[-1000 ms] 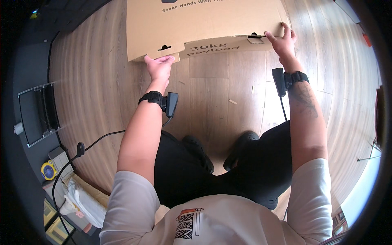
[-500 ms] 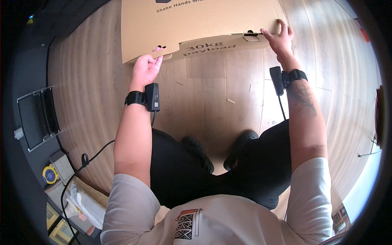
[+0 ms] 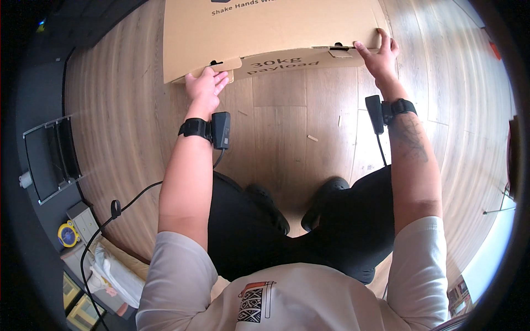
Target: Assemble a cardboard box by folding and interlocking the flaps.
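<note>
A large brown cardboard box (image 3: 265, 30) with dark printing lies on the floor in front of me, its far part cut off by the upper edge of the view. At its near left corner, my left hand (image 3: 205, 88) has its fingers bent against the edge, just below a small loose tab (image 3: 226, 65) and a dark slot. My right hand (image 3: 381, 58) grips the near right corner, with the thumb on the top edge and the index finger bent over the upper face. Between the hands, a second small flap (image 3: 340, 53) sticks out under another slot.
Wood-plank flooring (image 3: 279, 121) with a few small scraps (image 3: 312, 138) spreads between the box and my dark shoes (image 3: 326, 201). Black devices are strapped to both wrists, and a cable (image 3: 138, 190) trails left. A grey cabinet (image 3: 84, 220) and a white bag (image 3: 116, 276) stand lower left.
My left hand has shifted slightly right and down at the corner, and its fingertips no longer show through the slot. The tab beside it now stands out more. My right hand has hardly moved.
</note>
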Demonstrator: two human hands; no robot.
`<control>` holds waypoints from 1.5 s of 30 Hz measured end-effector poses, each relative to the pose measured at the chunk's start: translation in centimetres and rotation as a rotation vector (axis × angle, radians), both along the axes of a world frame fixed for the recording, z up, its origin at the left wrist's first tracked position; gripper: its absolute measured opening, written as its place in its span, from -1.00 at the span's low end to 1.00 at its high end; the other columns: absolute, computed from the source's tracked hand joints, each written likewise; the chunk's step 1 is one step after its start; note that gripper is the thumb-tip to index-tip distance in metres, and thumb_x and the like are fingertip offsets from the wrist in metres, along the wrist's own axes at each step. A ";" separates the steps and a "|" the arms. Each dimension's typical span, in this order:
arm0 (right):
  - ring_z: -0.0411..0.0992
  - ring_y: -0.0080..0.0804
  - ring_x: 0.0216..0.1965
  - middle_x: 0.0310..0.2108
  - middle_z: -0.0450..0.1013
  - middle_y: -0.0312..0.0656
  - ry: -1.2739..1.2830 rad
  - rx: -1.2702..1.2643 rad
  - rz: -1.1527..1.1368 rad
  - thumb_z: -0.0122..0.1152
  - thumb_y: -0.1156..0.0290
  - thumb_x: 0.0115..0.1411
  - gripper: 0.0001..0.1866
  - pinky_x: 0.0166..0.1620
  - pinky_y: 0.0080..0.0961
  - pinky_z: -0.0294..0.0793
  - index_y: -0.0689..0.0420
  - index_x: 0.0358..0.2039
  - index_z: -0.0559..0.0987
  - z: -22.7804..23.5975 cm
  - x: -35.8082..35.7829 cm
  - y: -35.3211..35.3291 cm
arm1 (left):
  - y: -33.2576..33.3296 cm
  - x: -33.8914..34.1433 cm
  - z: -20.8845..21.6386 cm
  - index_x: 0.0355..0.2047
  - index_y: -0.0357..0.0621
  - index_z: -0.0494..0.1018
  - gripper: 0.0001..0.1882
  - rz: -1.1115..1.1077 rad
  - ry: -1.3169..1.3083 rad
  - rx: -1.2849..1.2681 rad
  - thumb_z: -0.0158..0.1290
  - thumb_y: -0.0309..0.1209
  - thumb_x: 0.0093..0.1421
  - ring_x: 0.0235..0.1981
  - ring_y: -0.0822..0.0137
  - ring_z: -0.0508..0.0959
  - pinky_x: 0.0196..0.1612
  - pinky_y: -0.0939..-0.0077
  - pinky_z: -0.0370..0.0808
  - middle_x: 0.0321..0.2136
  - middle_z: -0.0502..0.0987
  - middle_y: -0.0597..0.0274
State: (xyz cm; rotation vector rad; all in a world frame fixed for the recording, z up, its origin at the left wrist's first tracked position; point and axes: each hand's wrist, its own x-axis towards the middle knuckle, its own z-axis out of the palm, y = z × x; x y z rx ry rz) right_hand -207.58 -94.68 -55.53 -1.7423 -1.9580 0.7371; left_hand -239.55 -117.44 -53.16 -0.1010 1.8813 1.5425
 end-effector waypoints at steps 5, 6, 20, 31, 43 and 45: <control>0.09 0.12 0.26 0.30 -0.17 0.10 0.030 -0.008 0.000 0.42 -0.04 -0.04 -0.09 0.24 -0.15 0.27 -0.21 0.27 0.14 0.0 0.1 0.1 | -0.3 0.1 -0.3 -0.06 -0.21 0.08 -0.63 0.021 0.009 0.098 -0.13 -0.69 0.15 -0.32 0.11 0.59 -0.21 0.22 0.66 -0.25 0.41 -0.04; 0.09 0.12 0.26 0.30 -0.17 0.10 0.031 -0.009 -0.002 0.42 -0.04 -0.04 -0.09 0.24 -0.15 0.27 -0.21 0.27 0.14 0.0 0.1 0.0 | -0.4 0.1 -0.6 -0.05 -0.19 0.08 -0.61 0.045 0.016 0.110 -0.12 -0.70 0.14 -0.35 0.14 0.57 -0.21 0.23 0.66 -0.25 0.41 -0.03; 0.04 0.14 0.28 0.29 -0.13 0.13 -0.062 -0.029 -0.030 0.41 -0.09 -0.05 -0.08 0.24 -0.12 0.23 -0.13 0.26 0.17 -0.9 -0.2 0.0 | -0.8 -3.8 -4.0 -0.18 -0.14 0.34 -0.53 -0.079 -0.089 0.314 -0.17 -0.76 -0.14 -0.34 0.41 0.37 -0.38 0.51 0.24 -0.11 0.47 0.26; 0.58 -0.26 -0.41 -0.52 0.56 -0.05 0.280 -0.312 0.296 0.18 0.32 0.11 -0.81 -0.29 -0.38 0.56 0.19 -0.44 0.61 6.9 -10.7 -11.8 | -1.8 2.7 0.6 -0.46 -0.12 0.33 -0.74 -0.037 -0.380 0.095 -0.16 -0.67 -0.23 -0.51 0.38 0.27 -0.45 0.52 0.20 -0.43 0.35 0.21; 0.23 -0.63 -0.62 -0.56 0.35 -0.43 0.971 -1.227 0.062 0.26 0.60 0.11 -0.83 -0.54 -0.67 0.28 0.02 -0.44 0.48 4.6 -11.0 -15.0 | -3.7 9.1 1.6 -0.46 -0.09 0.33 -0.78 -0.009 -0.262 0.245 0.01 -0.68 -0.10 -0.51 0.40 0.36 -0.44 0.49 0.28 -0.53 0.37 0.31; 0.22 -0.63 -0.60 -0.53 0.39 -0.42 0.941 -1.232 0.068 0.29 0.59 0.08 -0.84 -0.54 -0.67 0.24 0.02 -0.43 0.50 4.2 -10.9 -14.7 | -3.6 9.6 1.7 -0.43 -0.07 0.32 -0.77 -0.019 -0.184 0.141 0.01 -0.68 -0.09 -0.51 0.42 0.36 -0.42 0.48 0.29 -0.53 0.37 0.33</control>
